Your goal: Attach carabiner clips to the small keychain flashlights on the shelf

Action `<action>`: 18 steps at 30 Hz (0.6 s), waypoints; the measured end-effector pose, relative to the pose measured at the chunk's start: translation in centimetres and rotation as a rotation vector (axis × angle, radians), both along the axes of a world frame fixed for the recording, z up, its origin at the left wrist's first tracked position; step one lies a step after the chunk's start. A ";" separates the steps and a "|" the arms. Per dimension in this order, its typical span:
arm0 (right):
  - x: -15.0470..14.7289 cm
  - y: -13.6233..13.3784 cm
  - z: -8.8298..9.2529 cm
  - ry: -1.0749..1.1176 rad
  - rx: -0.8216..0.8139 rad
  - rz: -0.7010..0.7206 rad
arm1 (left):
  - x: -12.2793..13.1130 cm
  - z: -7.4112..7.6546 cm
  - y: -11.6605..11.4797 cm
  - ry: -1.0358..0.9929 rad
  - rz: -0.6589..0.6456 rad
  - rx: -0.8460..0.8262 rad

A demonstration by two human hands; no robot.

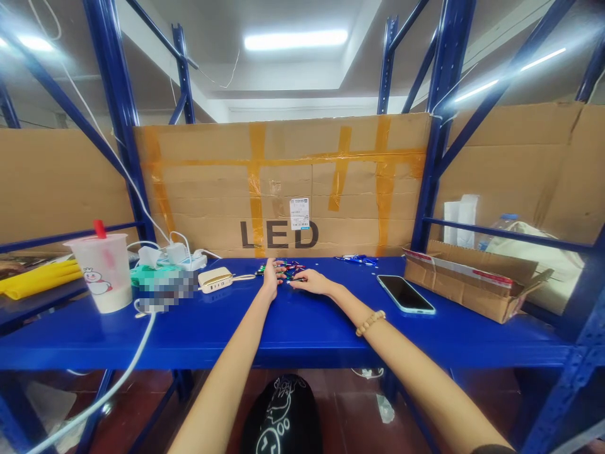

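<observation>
Both my arms reach forward over the blue shelf top [302, 328]. My left hand [271, 276] rests at a small pile of colourful little metal pieces [289, 269], red, green and blue, its fingers stretched onto them. My right hand [309, 282] lies beside the pile with its fingers curled and pinched toward the pieces; what they hold is too small to make out. A beaded bracelet [370, 322] is on my right wrist. More small blue pieces [358, 258] lie farther right near the cardboard wall.
A phone [405, 294] lies face up right of my hands, beside an open cardboard box [472, 280]. At left stand a plastic drink cup [103, 271], a gold power bank [215, 279], white chargers and cables [172, 255]. A taped cardboard wall marked LED [283, 189] backs the shelf.
</observation>
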State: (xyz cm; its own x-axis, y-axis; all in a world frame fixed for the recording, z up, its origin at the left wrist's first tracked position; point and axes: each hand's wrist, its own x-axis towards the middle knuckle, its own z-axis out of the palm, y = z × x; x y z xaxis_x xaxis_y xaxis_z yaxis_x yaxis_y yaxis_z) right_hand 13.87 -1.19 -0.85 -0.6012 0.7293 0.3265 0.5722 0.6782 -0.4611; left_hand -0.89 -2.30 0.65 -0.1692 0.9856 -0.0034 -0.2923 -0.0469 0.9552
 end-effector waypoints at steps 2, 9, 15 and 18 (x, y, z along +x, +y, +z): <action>0.0 0.3 -0.2 0.011 -0.024 0.024 | 0.0 0.0 0.1 -0.002 0.002 0.002; 0.2 0.7 -0.4 0.030 -0.039 0.095 | 0.0 -0.1 0.1 0.004 0.010 0.009; 0.1 0.6 -0.4 0.022 -0.068 -0.010 | 0.0 -0.2 0.2 0.010 -0.006 0.018; 0.1 0.6 -0.5 -0.009 -0.042 -0.019 | 0.0 -0.4 0.5 0.036 0.044 0.041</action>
State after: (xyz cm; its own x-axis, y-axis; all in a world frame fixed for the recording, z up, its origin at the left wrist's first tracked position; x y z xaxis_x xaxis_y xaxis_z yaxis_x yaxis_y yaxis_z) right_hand 13.99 -0.57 -1.36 -0.5899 0.7536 0.2901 0.5894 0.6474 -0.4832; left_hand -0.92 -1.82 0.28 -0.2120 0.9763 0.0438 -0.2548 -0.0985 0.9619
